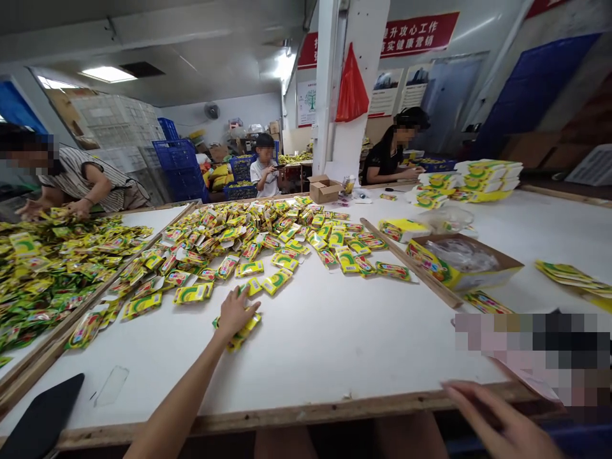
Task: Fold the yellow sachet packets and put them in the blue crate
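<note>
My left hand point(235, 313) reaches onto the white tabletop and rests over small yellow-and-green packets point(245, 335), its fingers apart. The packets show beneath the palm and at its sides; whether any is gripped cannot be made out. Just beyond lies a heap of similar yellow packets point(229, 233), some with clear fronts and white card flaps. Low on the right, my right hand point(500, 417) hovers near the table's front edge with fingers stretched out and slightly blurred. Nothing shows between them.
Wooden strips point(411, 261) divide the white table point(335, 344). A yellow open box point(478, 271) holds clear plastic; stacked yellow boxes point(488, 178) stand behind. A black phone-like slab point(45, 411) lies front left. One person point(90, 182) handles packets at left; others sit farther back.
</note>
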Demonstrator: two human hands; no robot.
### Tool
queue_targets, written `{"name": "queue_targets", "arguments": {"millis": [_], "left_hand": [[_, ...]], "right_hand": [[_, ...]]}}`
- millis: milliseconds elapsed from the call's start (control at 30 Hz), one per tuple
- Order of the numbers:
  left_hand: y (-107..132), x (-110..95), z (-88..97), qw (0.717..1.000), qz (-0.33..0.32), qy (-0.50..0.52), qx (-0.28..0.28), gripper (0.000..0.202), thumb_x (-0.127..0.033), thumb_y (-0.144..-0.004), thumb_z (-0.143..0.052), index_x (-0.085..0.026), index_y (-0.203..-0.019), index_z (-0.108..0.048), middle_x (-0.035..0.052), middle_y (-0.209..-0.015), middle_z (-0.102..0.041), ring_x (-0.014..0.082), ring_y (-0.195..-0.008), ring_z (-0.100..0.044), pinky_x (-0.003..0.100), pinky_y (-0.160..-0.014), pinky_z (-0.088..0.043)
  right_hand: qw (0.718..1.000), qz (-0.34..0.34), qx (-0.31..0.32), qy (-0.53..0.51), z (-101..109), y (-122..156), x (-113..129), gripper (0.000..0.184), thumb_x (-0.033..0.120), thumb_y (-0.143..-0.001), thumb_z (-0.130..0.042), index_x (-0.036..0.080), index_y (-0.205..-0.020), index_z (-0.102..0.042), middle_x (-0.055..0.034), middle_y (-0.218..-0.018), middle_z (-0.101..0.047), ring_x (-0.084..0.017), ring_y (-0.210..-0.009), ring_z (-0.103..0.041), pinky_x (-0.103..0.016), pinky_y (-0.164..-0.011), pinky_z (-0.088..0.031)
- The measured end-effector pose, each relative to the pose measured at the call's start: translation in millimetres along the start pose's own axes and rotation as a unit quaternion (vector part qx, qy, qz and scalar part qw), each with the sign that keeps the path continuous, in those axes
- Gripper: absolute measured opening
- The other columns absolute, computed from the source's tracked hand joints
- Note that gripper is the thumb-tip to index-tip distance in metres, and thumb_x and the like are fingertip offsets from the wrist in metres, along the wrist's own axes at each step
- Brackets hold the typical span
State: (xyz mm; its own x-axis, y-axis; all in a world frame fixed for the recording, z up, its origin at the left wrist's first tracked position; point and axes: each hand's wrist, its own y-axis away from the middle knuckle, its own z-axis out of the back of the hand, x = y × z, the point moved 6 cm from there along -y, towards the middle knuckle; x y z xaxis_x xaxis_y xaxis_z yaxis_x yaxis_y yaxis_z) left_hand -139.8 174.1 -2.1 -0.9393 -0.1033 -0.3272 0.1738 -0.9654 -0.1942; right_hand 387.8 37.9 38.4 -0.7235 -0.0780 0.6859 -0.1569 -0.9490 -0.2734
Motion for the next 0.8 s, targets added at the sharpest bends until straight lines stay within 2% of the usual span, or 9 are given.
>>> {"name": "queue_targets", "arguments": {"millis": [100, 167, 233, 367, 500, 567, 667, 733, 800], "left_hand": [[23, -47, -13.8, 0.997, -0.008, 0.081, 0.006, 0.074, -0.06, -0.082, -0.046, -0.014, -0.14, -0.038, 0.018, -0.143, -0.031, 0.0366, -0.132, -0.027, 0.05, -0.105, -0.023], [35, -70, -7.8, 0.981, -0.031, 0.194, 0.003, 0.072, -0.056, -0.085, -0.045, -0.013, -0.141, -0.032, 0.0169, -0.141, -0.034, 0.0298, -0.131, -0.031, 0.044, -0.105, -0.026], [46, -78, 8.0, 0.966, -0.048, 0.253, -0.009, 0.067, -0.053, -0.085, -0.048, -0.013, -0.138, -0.034, 0.0149, -0.137, -0.039, 0.0257, -0.127, -0.037, 0.039, -0.103, -0.032], [85, -79, 30.1, 0.975, -0.111, 0.192, 0.02, 0.044, -0.043, -0.082, -0.056, -0.017, -0.116, -0.05, 0.0112, -0.116, -0.05, 0.0247, -0.109, -0.047, 0.04, -0.093, -0.039], [121, -76, 23.7, 0.97, -0.156, 0.182, 0.046, 0.03, -0.028, -0.084, -0.051, -0.018, -0.113, -0.05, 0.01, -0.11, -0.05, 0.0229, -0.104, -0.047, 0.04, -0.091, -0.04], [125, -70, 19.6, 0.971, -0.146, 0.19, 0.021, 0.027, -0.021, -0.086, -0.046, -0.017, -0.112, -0.05, 0.0099, -0.11, -0.05, 0.0223, -0.103, -0.046, 0.04, -0.091, -0.039], [118, -59, 18.6, 0.971, -0.13, 0.2, 0.0, 0.026, -0.016, -0.085, -0.043, -0.017, -0.109, -0.051, 0.0091, -0.108, -0.052, 0.0217, -0.1, -0.047, 0.041, -0.09, -0.039], [113, -51, 24.0, 0.971, -0.105, 0.213, -0.019, 0.025, -0.02, -0.085, -0.045, -0.017, -0.109, -0.051, 0.0091, -0.108, -0.053, 0.0224, -0.099, -0.049, 0.04, -0.087, -0.041], [113, -47, 31.2, 0.964, -0.066, 0.254, -0.045, 0.024, -0.028, -0.087, -0.048, -0.018, -0.109, -0.051, 0.0098, -0.11, -0.053, 0.0229, -0.099, -0.05, 0.037, -0.081, -0.043]], "right_hand": [[0.99, 0.011, 0.104, -0.09, -60, -2, 70, 0.041, 0.057, -0.074, -0.053, 0.021, -0.082, -0.068, -0.0089, -0.09, -0.067, -0.024, -0.084, -0.063, -0.031, -0.076, -0.051], [0.979, 0.035, 0.141, -0.142, -89, -6, 110, 0.038, 0.053, -0.08, -0.049, 0.02, -0.085, -0.066, -0.0083, -0.092, -0.066, -0.022, -0.087, -0.061, -0.031, -0.08, -0.048], [0.972, 0.049, 0.159, -0.168, -109, -8, 133, 0.033, 0.047, -0.084, -0.047, 0.019, -0.087, -0.065, -0.0077, -0.093, -0.065, -0.021, -0.087, -0.059, -0.031, -0.08, -0.046], [0.966, 0.086, 0.198, -0.144, -141, 3, 151, 0.017, 0.027, -0.085, -0.047, 0.019, -0.09, -0.062, -0.0061, -0.096, -0.062, -0.02, -0.089, -0.056, -0.032, -0.081, -0.043], [0.921, 0.239, 0.293, -0.093, -190, 26, 187, 0.025, 0.008, -0.075, -0.057, 0.022, -0.096, -0.06, -0.001, -0.111, -0.058, -0.019, -0.109, -0.049, -0.033, -0.095, -0.034], [0.895, 0.316, 0.31, -0.056, -215, 30, 206, 0.041, 0.013, -0.07, -0.069, 0.024, -0.108, -0.057, -0.0012, -0.124, -0.053, -0.021, -0.119, -0.042, -0.038, -0.101, -0.028], [0.885, 0.347, 0.309, 0.02, -241, 19, 218, 0.063, 0.028, -0.061, -0.081, 0.022, -0.117, -0.053, -0.0065, -0.122, -0.053, -0.026, -0.117, -0.043, -0.045, -0.1, -0.027], [0.888, 0.339, 0.307, 0.047, -244, 10, 217, 0.06, 0.034, -0.06, -0.081, 0.018, -0.113, -0.056, -0.0089, -0.111, -0.058, -0.028, -0.108, -0.048, -0.046, -0.094, -0.032], [0.899, 0.317, 0.302, 0.003, -235, 4, 212, 0.051, 0.037, -0.068, -0.075, 0.017, -0.112, -0.057, -0.0095, -0.107, -0.059, -0.028, -0.103, -0.051, -0.044, -0.091, -0.035]]}}
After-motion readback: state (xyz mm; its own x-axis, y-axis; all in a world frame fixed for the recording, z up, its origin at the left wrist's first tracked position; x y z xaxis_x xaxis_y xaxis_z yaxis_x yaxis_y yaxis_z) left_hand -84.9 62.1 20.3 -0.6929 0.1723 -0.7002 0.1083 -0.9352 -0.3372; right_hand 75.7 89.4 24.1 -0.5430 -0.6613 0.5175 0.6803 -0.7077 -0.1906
